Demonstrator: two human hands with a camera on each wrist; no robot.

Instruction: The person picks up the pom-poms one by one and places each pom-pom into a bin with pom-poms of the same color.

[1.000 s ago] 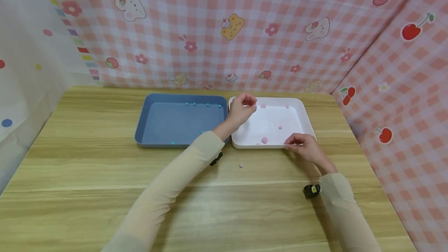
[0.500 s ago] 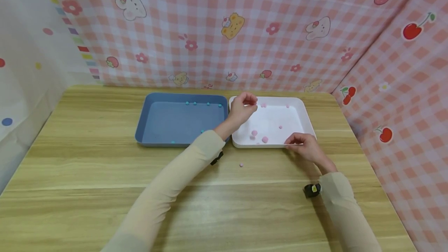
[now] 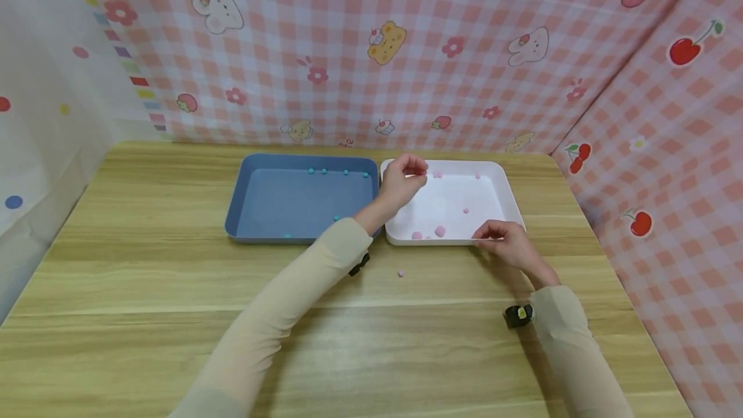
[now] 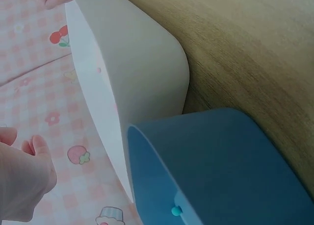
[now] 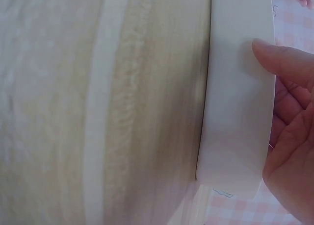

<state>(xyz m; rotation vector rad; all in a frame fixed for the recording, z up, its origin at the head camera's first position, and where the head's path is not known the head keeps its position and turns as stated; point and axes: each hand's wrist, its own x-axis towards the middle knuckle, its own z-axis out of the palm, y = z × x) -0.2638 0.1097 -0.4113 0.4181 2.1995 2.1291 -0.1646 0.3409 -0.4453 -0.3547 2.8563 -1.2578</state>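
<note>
A white tray [image 3: 499, 189] lies beside a blue tray [image 3: 290, 199] at the far side of the wooden table. My left hand [image 3: 413, 171] hovers over the white tray's far left corner, its fingers curled together with nothing visible in them; the left wrist view shows these curled fingers [image 4: 29, 166] too. My right hand [image 3: 493, 235] grips the white tray's near right rim, with the thumb [image 5: 274, 58] on the outer wall [image 5: 235, 102]. Pink balls [image 3: 440, 231] lie along the tray's near wall. Teal beads [image 3: 324, 171] sit in the blue tray.
One small pink bead [image 3: 400, 273] lies loose on the table in front of the trays. Checked pink cloth walls [image 3: 383, 44] close off the back and right sides. A pale curtain [image 3: 35, 115] hangs at the left.
A pink ball appeared in the white tray below my left hand and rolled to the near wall beside the other one. Both hands have stayed where they were.
</note>
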